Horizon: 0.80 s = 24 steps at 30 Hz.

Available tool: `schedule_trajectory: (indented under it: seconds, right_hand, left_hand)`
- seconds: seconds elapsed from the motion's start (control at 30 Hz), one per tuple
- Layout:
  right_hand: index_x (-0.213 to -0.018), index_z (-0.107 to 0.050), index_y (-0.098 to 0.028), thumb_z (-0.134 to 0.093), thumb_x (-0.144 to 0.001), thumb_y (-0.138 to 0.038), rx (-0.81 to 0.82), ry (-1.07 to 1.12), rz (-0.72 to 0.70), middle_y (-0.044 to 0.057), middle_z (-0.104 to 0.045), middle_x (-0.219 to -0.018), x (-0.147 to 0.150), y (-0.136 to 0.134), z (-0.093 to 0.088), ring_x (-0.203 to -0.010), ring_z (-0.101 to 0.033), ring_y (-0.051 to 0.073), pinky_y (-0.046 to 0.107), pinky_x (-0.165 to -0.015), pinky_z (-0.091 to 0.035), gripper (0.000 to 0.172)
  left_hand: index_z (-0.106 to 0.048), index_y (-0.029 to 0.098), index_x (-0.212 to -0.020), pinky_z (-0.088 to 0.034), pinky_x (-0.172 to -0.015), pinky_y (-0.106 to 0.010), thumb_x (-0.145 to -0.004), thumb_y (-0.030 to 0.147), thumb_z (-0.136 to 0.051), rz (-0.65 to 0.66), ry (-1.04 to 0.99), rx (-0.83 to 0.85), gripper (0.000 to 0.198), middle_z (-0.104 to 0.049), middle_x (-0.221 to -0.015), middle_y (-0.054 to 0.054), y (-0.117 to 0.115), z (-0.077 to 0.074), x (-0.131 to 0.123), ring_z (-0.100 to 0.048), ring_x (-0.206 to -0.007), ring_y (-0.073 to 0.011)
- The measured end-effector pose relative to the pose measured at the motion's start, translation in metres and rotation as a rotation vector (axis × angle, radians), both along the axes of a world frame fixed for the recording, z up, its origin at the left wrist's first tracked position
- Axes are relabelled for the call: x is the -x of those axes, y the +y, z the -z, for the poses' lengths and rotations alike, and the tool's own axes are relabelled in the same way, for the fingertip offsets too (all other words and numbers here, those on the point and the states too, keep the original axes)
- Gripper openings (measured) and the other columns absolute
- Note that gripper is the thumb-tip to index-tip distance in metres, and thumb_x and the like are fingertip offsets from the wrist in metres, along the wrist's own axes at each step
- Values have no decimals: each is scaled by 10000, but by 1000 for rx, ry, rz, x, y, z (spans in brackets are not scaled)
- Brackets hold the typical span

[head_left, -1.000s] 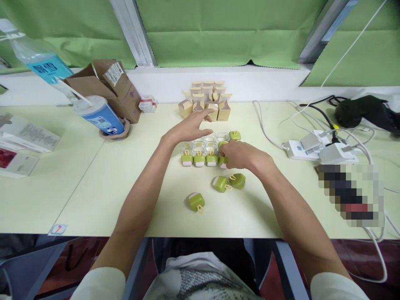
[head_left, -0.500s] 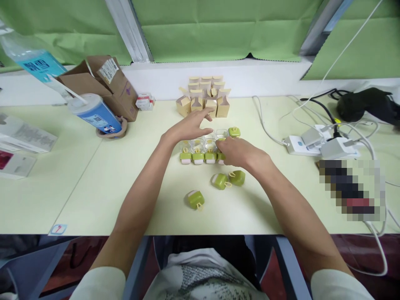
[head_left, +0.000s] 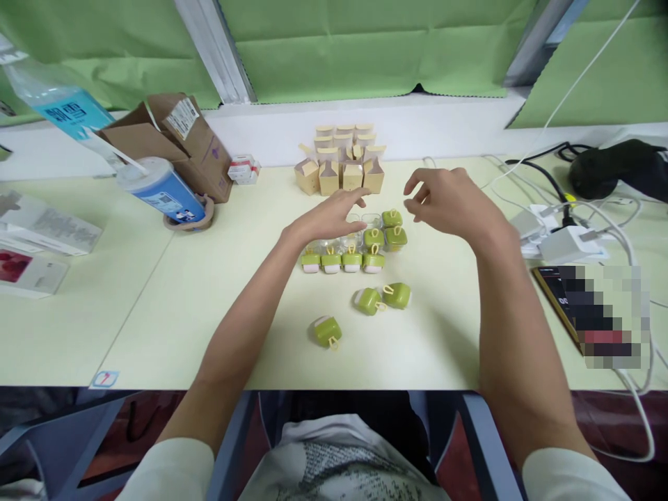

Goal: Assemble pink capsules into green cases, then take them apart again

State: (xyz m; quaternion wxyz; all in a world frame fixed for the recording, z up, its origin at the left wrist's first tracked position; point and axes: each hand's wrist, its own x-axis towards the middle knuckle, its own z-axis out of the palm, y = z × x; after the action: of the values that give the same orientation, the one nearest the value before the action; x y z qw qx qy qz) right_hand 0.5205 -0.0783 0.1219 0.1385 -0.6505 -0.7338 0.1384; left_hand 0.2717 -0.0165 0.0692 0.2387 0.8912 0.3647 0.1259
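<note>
Small green-capped containers with cream loops stand in a block, a front row of several [head_left: 331, 261] with pale pink bottoms showing. Two more green caps [head_left: 395, 236] [head_left: 392, 218] stand at the block's right side, and another [head_left: 373, 239] is just left of them. Clear plastic pieces [head_left: 351, 242] fill the rest, partly hidden. My left hand [head_left: 331, 217] hovers over them, fingers apart, holding nothing. To the upper right of the block, my right hand [head_left: 446, 200] is raised, fingers bent, with a gap between thumb and forefinger. Three loose green containers [head_left: 328, 332] [head_left: 369, 301] [head_left: 397, 296] lie nearer me.
Small open kraft boxes [head_left: 342, 170] stand in rows by the wall. At left are a brown carton [head_left: 191, 149], a blue cup [head_left: 165, 198], a bottle [head_left: 65, 111] and white boxes [head_left: 52, 223]. A power strip [head_left: 532, 250], cables and a phone [head_left: 558, 306] sit at right.
My right hand has lifted off the block and moved up and right, uncovering green caps at its right side. The left hand has shifted slightly right.
</note>
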Motion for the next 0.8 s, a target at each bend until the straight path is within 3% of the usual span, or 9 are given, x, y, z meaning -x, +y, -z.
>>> schedule_trajectory:
  seconds: [0.07,0.17,0.3,0.47,0.63,0.8]
  right_hand:
    - [-1219,-736,-188,-617,-990,-181,-6,33,63,131,-811,-1013,-9,15,13,-1030,-717,329,431,-896,-555,258]
    - [-1229,-765,-136,-665,-955,-140,72,40,23,135,-815,-1084,-12,37,36,-934,-738,274,400,-898,-568,291]
    - [-1143,-808,-121,-726,-924,-139,94,20,-18,107,-820,-967,-13,54,57,-847,-739,235,339,-826,-561,234]
    - [-1032,-812,-132,-698,-857,-51,28,-15,-70,101,-833,-976,-15,60,67,-936,-750,264,318,-829,-536,225]
    - [-1016,-798,-142,-664,-824,-33,26,34,-86,102,-833,-1027,-21,63,68,-962,-736,269,321,-835,-531,258]
    - [-1009,-789,-152,-648,-863,-51,31,58,-87,105,-832,-1097,-23,61,63,-996,-731,262,344,-900,-541,227]
  left_hand:
    - [-381,221,-1686,-441,-1229,-494,-937,484,-618,26,-30,28,829,-618,-1575,-144,-1,2,-11,-516,-1510,-345]
    - [-235,213,-1742,-416,-1246,-535,-866,504,-708,50,-78,55,1037,-529,-1653,-205,2,9,-32,-466,-1555,-378]
    - [24,116,-1769,-402,-1241,-555,-704,446,-853,55,-8,25,1419,-382,-1722,-311,10,23,-66,-396,-1592,-451]
    - [267,115,-1717,-493,-1094,-511,-705,374,-869,41,151,-36,1543,-636,-1487,-281,9,34,-93,-585,-1372,-437]
    - [368,159,-1670,-516,-1015,-461,-701,315,-883,20,143,-103,1591,-708,-1371,-215,7,35,-94,-661,-1219,-374]
    - [370,139,-1667,-527,-1007,-471,-696,277,-883,9,169,-91,1591,-738,-1267,-183,3,31,-96,-679,-1131,-350]
